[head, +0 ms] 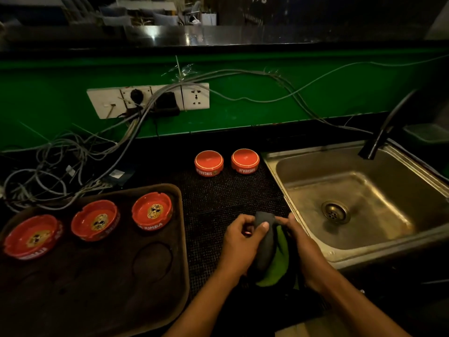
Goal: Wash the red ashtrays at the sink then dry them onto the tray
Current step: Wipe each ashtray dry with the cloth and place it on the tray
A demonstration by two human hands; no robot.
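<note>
Three red ashtrays stand upright in a row along the back of the brown tray (155, 300): the left ashtray (30, 237), the middle ashtray (95, 219) and the right ashtray (152, 210). Two more red ashtrays, one (209, 162) and the other (245, 160), lie upside down on the black mat by the sink (303, 215). My left hand (240, 242) and my right hand (300, 242) both grip a dark grey and green cloth (269, 249) over the mat's front. I cannot see an ashtray inside the cloth.
A black tap (379, 139) leans over the steel sink, whose basin holds only its drain (335, 211). A tangle of grey cables (60, 164) lies behind the tray, below a wall socket strip (148, 99). The black mat (218, 190) spans between tray and sink.
</note>
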